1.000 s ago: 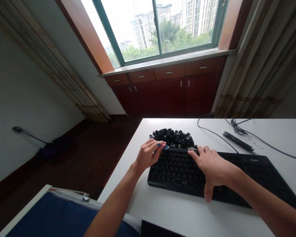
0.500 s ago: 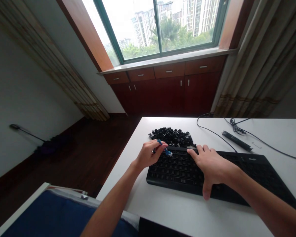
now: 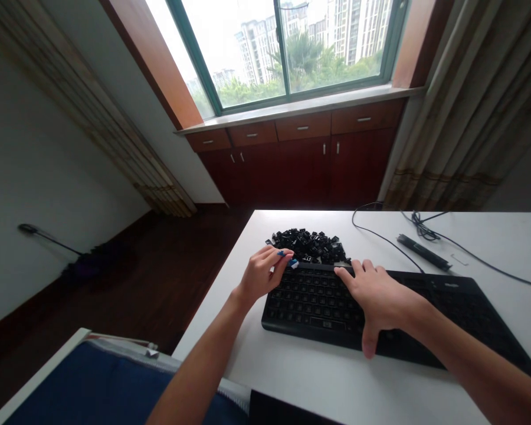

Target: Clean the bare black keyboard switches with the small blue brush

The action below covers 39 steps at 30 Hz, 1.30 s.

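Observation:
A black keyboard with its keycaps off lies on the white table. My left hand pinches a small blue brush with white bristles, probably a toothbrush, at the keyboard's upper left edge. Most of its handle is hidden by my fingers. Spread across the middle of the keyboard, my right hand rests with its fingers apart and its thumb over the near edge. Just behind the keyboard sits a heap of loose black keycaps.
A cable runs from the keyboard's back to a coiled bundle. Near it lies a long black strip. A blue-and-white chair stands at the near left, and red-brown cabinets line the wall under the window.
My left hand has shifted slightly up and left, carrying the brush from the upper key rows to the keyboard's top edge. My right hand stays in place.

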{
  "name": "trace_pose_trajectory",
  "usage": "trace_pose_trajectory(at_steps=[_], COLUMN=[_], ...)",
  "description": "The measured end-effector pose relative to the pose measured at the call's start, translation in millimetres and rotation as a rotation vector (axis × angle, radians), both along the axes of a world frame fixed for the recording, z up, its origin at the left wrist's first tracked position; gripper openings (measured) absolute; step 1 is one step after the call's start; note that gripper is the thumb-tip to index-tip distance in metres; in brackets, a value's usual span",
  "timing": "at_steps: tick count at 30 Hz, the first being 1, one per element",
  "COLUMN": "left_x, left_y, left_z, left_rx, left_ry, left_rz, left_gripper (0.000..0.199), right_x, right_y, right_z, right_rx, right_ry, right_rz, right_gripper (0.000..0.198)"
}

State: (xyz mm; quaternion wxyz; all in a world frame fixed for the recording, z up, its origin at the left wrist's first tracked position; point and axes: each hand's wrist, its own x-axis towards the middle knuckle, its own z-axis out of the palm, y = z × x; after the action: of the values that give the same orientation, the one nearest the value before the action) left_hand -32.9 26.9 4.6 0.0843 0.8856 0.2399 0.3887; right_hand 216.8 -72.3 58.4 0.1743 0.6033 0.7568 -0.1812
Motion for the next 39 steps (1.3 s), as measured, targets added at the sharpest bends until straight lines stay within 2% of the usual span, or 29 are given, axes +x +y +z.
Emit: trace_pose_trajectory(at_steps=[4, 11, 17, 24, 29, 34, 39], left_x=[-1.7, 1.7, 4.8, 3.7, 1.2, -2.0, 0.1], left_y=[1.3, -2.1, -7.1, -3.6, -1.8, 0.1, -1.3], left_z=[0.6, -1.5, -0.9, 0.5, 1.4, 2.4, 2.8], left_rx=[-0.027, -0.159, -0.301, -0.134, -0.010, -0.001, -0.061], left_ry=[-0.010, 0.014, 0.010, 0.047, 0.020, 0.007, 0.020], left_rz=[0.047, -0.058, -0.066, -0.058, 0.005, 0.096, 0.019], left_gripper=[0.018, 0.013, 0.017, 0.014, 0.015, 0.016, 0.014], right_x=[0.6, 1.1, 0.6, 1.2, 1.1, -0.4, 0.5], right_y=[0.2, -0.3, 0.9, -0.4, -0.8, -1.6, -0.2], right_z=[0.4, -2.5, -0.9, -0.2, -0.6, 3.4, 0.8], right_rx=[0.003, 0.008, 0.016, 0.010, 0.014, -0.001, 0.000], right_ry=[-0.007, 0.002, 0.015, 0.012, 0.015, 0.000, 0.015], right_rz=[-0.002, -0.002, 0.000, -0.003, -0.007, -0.008, -0.009], right_gripper=[0.147, 0.150, 0.150, 0.144, 0.147, 0.143, 0.143])
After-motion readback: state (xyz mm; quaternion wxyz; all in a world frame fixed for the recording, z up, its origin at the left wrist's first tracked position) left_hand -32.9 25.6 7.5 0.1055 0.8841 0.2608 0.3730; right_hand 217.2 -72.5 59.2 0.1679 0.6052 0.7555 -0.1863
